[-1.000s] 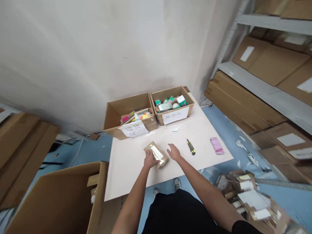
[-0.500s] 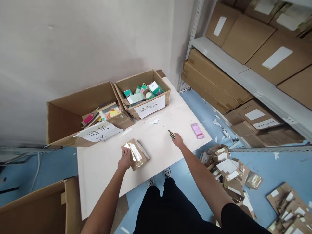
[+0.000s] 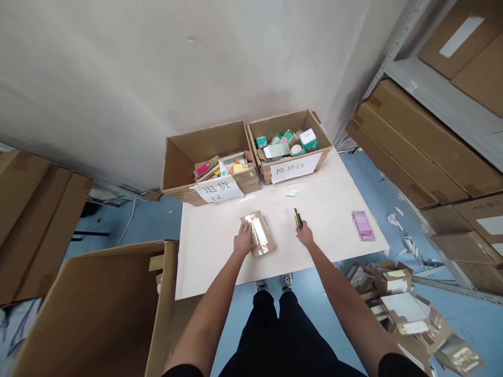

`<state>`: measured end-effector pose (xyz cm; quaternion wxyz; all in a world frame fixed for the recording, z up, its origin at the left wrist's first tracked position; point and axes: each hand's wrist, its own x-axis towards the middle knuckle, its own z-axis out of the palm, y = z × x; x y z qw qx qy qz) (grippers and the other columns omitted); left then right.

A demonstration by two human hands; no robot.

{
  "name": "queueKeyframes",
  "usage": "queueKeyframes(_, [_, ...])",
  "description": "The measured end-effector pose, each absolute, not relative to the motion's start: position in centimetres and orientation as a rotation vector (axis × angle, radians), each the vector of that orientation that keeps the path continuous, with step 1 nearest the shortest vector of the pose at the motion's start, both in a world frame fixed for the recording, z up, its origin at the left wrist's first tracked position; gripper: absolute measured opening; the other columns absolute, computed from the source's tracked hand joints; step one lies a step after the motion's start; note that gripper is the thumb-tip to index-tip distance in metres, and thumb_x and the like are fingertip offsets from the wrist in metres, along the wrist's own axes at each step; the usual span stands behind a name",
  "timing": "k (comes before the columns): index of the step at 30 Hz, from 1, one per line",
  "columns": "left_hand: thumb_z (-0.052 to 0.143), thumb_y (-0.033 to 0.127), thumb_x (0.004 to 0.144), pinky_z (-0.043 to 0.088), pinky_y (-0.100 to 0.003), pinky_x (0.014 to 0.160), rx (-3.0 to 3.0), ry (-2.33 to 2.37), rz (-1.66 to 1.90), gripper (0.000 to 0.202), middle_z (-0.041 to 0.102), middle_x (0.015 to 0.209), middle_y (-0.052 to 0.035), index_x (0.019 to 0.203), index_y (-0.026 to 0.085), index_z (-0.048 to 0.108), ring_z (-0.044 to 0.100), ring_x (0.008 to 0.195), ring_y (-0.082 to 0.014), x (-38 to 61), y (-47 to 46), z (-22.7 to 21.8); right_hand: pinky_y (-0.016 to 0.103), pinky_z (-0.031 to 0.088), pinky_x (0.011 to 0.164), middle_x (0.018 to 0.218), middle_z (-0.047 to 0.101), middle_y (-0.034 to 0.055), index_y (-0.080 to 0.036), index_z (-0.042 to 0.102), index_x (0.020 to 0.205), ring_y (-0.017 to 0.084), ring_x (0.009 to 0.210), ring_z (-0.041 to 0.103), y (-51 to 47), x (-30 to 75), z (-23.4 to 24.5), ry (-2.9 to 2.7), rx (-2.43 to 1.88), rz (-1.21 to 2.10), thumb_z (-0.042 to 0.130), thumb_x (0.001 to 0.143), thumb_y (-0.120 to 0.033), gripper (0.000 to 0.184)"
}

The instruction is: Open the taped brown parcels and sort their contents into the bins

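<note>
A small brown cardboard box [image 3: 262, 235] with shiny tape and a white label on top lies on the white table [image 3: 212, 246]. My left hand [image 3: 244, 239] holds it at its left side, fingers over the top edge and thumb near the front. To the right of the box and apart from it, my right hand [image 3: 305, 234] is closed round a yellow-and-black utility knife [image 3: 299, 219]. Its tip points away from me, just above the table; how far the blade is out is too small to tell.
Behind stand two open cartons, a left one [image 3: 188, 197] with flat packages and a right one [image 3: 326, 157] with green-and-white boxes. A blurred pink item [image 3: 363, 226] lies at the table's right. A big open carton [image 3: 170, 293] is at left; discarded boxes [image 3: 408, 309] litter the floor at right.
My view has swung left, so the table sits further right in it. The box has turned, and its right side face shows less. The knife now points more straight away from me.
</note>
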<state>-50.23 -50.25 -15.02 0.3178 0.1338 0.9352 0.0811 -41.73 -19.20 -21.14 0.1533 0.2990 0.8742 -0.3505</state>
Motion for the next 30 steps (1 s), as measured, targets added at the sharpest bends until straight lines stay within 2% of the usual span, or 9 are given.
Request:
queueKeyframes(3, [0.087, 0.043, 0.066, 0.041, -0.051, 0.117, 0.406, 2.482, 0.320, 0.122, 0.004, 0.177, -0.0124, 0.167, 0.025, 0.020, 0.003, 0.163, -0.0347, -50.4, -50.9, -15.0, 0.032, 0.056, 0.080, 0.103, 0.077, 0.0043, -0.025, 0.027, 0.161, 0.021, 0.080, 0.074, -25.2, -43.5, -17.7, 2.562, 0.547, -1.237, 0.042, 0.104, -0.033, 0.060])
queueKeyframes(4, [0.088, 0.043, 0.065, 0.040, -0.049, 0.118, 0.428, 2.478, 0.360, 0.122, 0.007, 0.177, -0.0129, 0.166, 0.024, 0.022, 0.005, 0.163, -0.0354, -50.5, -51.3, -15.0, 0.033, 0.056, 0.083, 0.109, 0.077, 0.0057, -0.025, 0.025, 0.162, 0.022, 0.087, 0.074, -27.2, -44.1, -16.6, 2.597, 0.440, -1.278, 0.041, 0.104, -0.033, 0.061])
queueKeyframes(8, [0.087, 0.035, 0.062, 0.037, -0.047, 0.121, 0.523, 2.434, 0.456, 0.117, 0.016, 0.176, -0.0115, 0.164, 0.026, 0.030, 0.013, 0.162, -0.0358, -51.2, -52.9, -15.1, 0.031, 0.051, 0.091, 0.128, 0.073, 0.0080, -0.027, 0.033, 0.161, 0.024, 0.106, 0.072, -33.5, -46.7, -13.3, 2.681, 0.202, -1.166, 0.043, 0.104, -0.029, 0.058])
queueKeyframes(11, [0.088, 0.034, 0.062, 0.037, -0.050, 0.120, 0.547, 2.440, 0.512, 0.115, 0.022, 0.175, -0.0116, 0.162, 0.030, 0.033, 0.017, 0.161, -0.0360, -51.5, -53.4, -15.5, 0.031, 0.049, 0.089, 0.123, 0.075, 0.0085, -0.026, 0.036, 0.160, 0.025, 0.105, 0.072, -36.2, -47.9, -12.3, 2.651, 0.248, -0.966, 0.046, 0.103, -0.027, 0.058])
queueKeyframes(16, [0.091, 0.038, 0.062, 0.032, -0.053, 0.122, 0.531, 2.454, 0.627, 0.109, 0.027, 0.172, -0.0152, 0.158, 0.028, 0.040, 0.017, 0.161, -0.0387, -51.4, -53.2, -16.3, 0.032, 0.048, 0.086, 0.125, 0.075, 0.0088, -0.028, 0.038, 0.160, 0.026, 0.106, 0.072, -38.2, -47.5, -12.1, 2.650, 0.346, -0.813, 0.046, 0.101, -0.028, 0.059])
queueKeyframes(19, [0.091, 0.035, 0.059, 0.028, -0.055, 0.123, 0.541, 2.441, 0.628, 0.111, 0.027, 0.173, -0.0127, 0.157, 0.030, 0.041, 0.012, 0.161, -0.0399, -51.4, -53.4, -16.6, 0.033, 0.049, 0.084, 0.124, 0.075, 0.0094, -0.029, 0.039, 0.160, 0.027, 0.107, 0.072, -38.7, -46.6, -11.8, 2.651, 0.363, -0.738, 0.046, 0.100, -0.025, 0.060])
queueKeyframes(22, [0.090, 0.041, 0.060, 0.028, -0.056, 0.123, 0.567, 2.421, 0.658, 0.110, 0.026, 0.173, -0.0103, 0.158, 0.033, 0.041, 0.010, 0.162, -0.0404, -51.5, -53.7, -16.7, 0.034, 0.050, 0.083, 0.123, 0.075, 0.0097, -0.030, 0.039, 0.159, 0.028, 0.108, 0.073, -39.1, -46.1, -11.2, 2.641, 0.372, -0.673, 0.047, 0.098, -0.025, 0.061])
queueKeyframes(27, [0.089, 0.041, 0.063, 0.032, -0.063, 0.119, 0.556, 2.405, 0.512, 0.111, 0.021, 0.175, -0.0064, 0.161, 0.037, 0.036, 0.009, 0.160, -0.0480, -51.6, -53.7, -16.1, 0.036, 0.051, 0.081, 0.116, 0.076, 0.0125, -0.027, 0.044, 0.155, 0.032, 0.106, 0.073, -39.4, -45.5, -9.2, 2.589, 0.392, -0.514, 0.066, 0.089, -0.033, 0.070])
queueKeyframes(30, [0.086, 0.046, 0.067, 0.037, -0.062, 0.115, 0.572, 2.419, 0.450, 0.111, 0.017, 0.176, -0.0032, 0.163, 0.040, 0.031, 0.012, 0.158, -0.0502, -51.5, -53.7, -15.7, 0.036, 0.051, 0.080, 0.117, 0.076, 0.0139, -0.027, 0.051, 0.148, 0.032, 0.106, 0.073, -39.2, -43.4, -8.1, 2.549, 0.398, -0.467, 0.067, 0.089, -0.035, 0.062])
